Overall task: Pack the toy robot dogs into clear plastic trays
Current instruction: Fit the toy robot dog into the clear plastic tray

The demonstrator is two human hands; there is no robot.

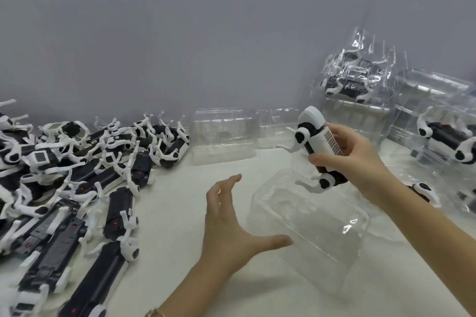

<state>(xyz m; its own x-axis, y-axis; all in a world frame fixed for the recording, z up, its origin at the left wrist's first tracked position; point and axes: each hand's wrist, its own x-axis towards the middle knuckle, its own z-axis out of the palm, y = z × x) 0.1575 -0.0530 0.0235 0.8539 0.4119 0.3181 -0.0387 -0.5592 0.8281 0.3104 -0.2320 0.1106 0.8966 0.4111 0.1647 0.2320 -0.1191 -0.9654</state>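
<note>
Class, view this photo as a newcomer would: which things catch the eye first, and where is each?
The right hand grips a toy robot dog above an empty clear tray at centre, the left hand spread open beside it. A heap of loose dogs fills the left; packed trays stack up at the back right.

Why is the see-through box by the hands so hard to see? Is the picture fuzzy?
In the head view, the clear plastic tray shows only by its edges and small white glints. Also in the head view, the stacked clear trays at right glare more. The same view is slightly soft all over, and the black-and-white toy robot dogs piled at left look stretched by the wide lens.
</note>
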